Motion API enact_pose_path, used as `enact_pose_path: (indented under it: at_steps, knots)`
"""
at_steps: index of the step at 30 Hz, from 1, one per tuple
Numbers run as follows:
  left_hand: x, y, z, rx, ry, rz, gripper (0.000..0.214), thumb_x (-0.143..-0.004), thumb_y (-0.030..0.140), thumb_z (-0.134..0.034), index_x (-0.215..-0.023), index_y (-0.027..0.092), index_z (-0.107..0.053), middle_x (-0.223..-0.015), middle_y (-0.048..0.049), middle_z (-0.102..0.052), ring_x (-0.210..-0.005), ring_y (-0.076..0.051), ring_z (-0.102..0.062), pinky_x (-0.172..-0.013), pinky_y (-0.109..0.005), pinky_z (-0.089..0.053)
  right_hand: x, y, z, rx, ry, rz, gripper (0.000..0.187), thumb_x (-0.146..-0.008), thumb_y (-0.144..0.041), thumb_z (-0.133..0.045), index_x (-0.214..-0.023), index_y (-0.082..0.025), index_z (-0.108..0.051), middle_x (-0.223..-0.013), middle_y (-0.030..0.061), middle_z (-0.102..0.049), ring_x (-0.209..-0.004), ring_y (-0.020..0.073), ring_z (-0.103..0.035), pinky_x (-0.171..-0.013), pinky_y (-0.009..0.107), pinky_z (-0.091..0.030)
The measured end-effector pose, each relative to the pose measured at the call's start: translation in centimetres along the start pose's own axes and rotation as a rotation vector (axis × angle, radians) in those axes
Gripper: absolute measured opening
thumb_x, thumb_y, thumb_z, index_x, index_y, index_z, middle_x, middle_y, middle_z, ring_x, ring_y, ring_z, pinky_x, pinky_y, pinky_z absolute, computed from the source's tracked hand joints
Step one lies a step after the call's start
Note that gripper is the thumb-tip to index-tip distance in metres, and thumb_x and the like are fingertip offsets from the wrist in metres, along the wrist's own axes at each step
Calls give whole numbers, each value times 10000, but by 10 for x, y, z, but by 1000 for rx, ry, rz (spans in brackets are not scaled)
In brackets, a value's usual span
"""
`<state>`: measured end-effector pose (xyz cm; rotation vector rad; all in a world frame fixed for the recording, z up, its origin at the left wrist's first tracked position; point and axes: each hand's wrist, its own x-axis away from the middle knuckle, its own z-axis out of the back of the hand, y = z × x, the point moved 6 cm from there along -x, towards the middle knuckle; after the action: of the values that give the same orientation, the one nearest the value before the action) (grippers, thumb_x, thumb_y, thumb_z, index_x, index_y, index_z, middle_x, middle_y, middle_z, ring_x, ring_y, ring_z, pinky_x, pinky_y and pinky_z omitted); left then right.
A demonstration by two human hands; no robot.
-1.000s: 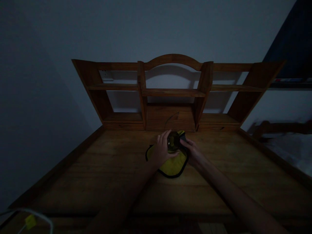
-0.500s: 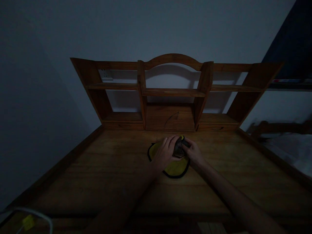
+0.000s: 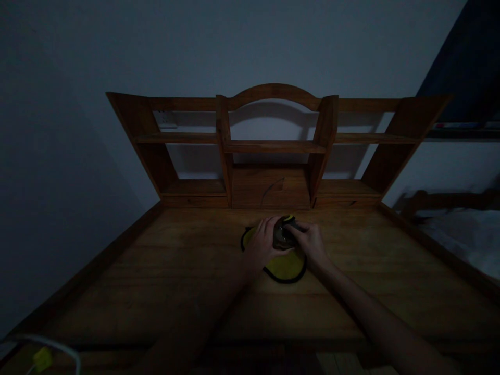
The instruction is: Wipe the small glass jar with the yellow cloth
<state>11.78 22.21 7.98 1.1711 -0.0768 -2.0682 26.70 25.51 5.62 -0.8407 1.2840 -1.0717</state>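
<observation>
Although the light is dim, I can make out my left hand point(image 3: 261, 247) curled around the near-left side of a dark, shiny vessel point(image 3: 283, 238), thumb below and fingers over the top. My right hand point(image 3: 312, 244) meets the vessel from the other side, its fingers drawn in narrow at the rim; I cannot tell from here whether they pinch something or only press against it. So the vessel sits directly between my two hands, touching both, with its glossy surface catching a small glint.

Beneath my hands lies a yellow cloth point(image 3: 286, 268) with a black border. It shows to the near side of the vessel, below both hands, and a bit of yellow also shows just beyond my fingertips at the vessel's far edge. Around and under all this I see the bare wood of the desk point(image 3: 183, 271).

Beyond my hands, at the back of the desk, stands a wooden shelf unit point(image 3: 275, 148) with an arched top in the middle; a thin dark line curves across its lower centre panel. Well apart from my left hand, toward the near-left corner, a pale cable point(image 3: 64, 348) loops beside a yellow tag point(image 3: 42, 359). Far to the right of my right hand, whitish fabric point(image 3: 464, 239) lies past the desk's edge.
</observation>
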Motion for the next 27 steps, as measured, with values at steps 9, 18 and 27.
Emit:
enact_pose_path:
  at_steps: [9, 18, 27]
  knots:
    - [2, -8, 2, -33, 72, 29, 874, -620, 332, -815, -1328, 203, -320, -1271, -120, -509, -1194, -280, -507, -1007, -444, -444, 0, -4, -9, -128, -82, 18, 313, -793, -418, -633, -935, -153, -719, -832, 18, -704, -793, 214, -626, -716, 293, -470]
    - [1, -18, 3, 57, 102, 65, 893, -607, 250, -819, -1330, 224, -295, -1301, -112, -477, -1230, -275, -481, -1018, -449, -438, 0, 2, -25, -427, -252, -154, 378, -682, -229, -702, -1058, -212, -662, -1022, 24, -690, -972, 218, -615, -883, 316, -454]
    - [3, -7, -2, 76, 17, -82, 884, -646, 211, -788, -1352, 213, -257, -1328, -142, -443, -1262, -294, -451, -1037, -497, -422, 4, -20, -15, 32, -207, 138, 320, -806, -275, -582, -1107, -176, -624, -994, 46, -684, -895, 207, -619, -813, 310, -479]
